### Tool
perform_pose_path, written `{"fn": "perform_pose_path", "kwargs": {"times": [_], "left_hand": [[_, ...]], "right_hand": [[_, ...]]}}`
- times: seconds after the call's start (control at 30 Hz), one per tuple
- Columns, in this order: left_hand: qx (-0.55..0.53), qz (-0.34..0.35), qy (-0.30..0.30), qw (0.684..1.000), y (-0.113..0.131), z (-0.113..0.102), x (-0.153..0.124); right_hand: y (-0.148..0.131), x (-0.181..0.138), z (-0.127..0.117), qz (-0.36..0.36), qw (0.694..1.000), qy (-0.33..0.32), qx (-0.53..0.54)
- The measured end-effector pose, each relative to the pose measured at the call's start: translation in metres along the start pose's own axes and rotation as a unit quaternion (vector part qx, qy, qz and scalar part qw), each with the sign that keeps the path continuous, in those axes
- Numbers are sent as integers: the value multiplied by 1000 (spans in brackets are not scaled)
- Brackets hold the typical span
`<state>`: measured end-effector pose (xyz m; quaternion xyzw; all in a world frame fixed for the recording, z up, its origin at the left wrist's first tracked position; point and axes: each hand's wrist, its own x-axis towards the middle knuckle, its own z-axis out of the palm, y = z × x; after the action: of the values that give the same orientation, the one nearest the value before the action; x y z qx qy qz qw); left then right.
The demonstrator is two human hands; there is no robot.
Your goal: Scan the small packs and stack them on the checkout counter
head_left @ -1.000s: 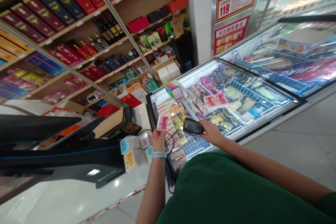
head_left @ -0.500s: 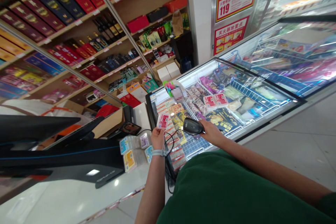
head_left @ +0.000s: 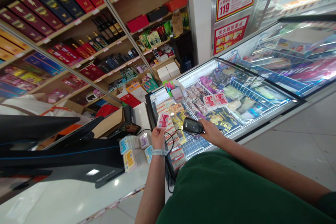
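Observation:
My left hand (head_left: 158, 138) pinches the lower edge of a small clear pack with a pink-and-white label (head_left: 163, 121), held up over the freezer's left end. A black handheld barcode scanner (head_left: 193, 126) is gripped in my right hand (head_left: 210, 132), its head pointing left toward the pack. The scanner's black cable (head_left: 170, 140) loops down between my hands. Two similar pink-labelled packs (head_left: 215, 100) lie on the freezer glass beyond the scanner. Left of my left wrist, several clear packs with yellow, blue and purple labels (head_left: 130, 161) stand on the white counter (head_left: 65, 199).
A glass-topped chest freezer (head_left: 262, 131) with wire baskets of packaged food runs off to the right. The black checkout terminal (head_left: 78, 161) covers the counter's left side. Shelves (head_left: 105, 7) of boxes and bottles line the back. A colourful item (head_left: 169, 89) lies at the freezer's far edge.
Both hands, the pack and the scanner stay almost where they were. A white-clothed shape behind the terminal at the left has shifted slightly.

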<state>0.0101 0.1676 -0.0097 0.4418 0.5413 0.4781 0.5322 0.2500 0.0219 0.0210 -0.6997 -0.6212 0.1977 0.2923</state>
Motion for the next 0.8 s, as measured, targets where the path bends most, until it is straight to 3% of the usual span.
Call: {"fn": "perform_pose_path", "kwargs": {"times": [0.8], "left_hand": [[-24,-30,-8,999,-9,15,0]], "right_hand": [[2,-1,-1,-1,998,26,49]]}}
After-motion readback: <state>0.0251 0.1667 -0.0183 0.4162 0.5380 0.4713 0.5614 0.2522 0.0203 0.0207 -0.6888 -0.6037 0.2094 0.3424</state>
